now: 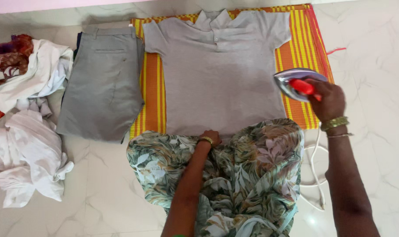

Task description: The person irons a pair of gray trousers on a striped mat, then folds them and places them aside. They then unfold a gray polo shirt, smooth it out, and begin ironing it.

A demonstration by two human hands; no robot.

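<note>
While the red plastic handle is clasped in the grip of the right hand (329, 100), the polished steel iron (296, 82) is held tilted at the right edge of the soft grey polo shirt (219, 74). That shirt is spread flat on a woven orange-and-yellow striped mat (152, 87), its hem pinched by the left hand (210, 137). Folded grey trousers (103, 79) and crumpled white cloths (30, 153) are laid on the glossy marble floor (375, 52).

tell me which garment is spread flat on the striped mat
The grey polo shirt, laid open with collar up top; the grey trousers beside it are folded.
</note>
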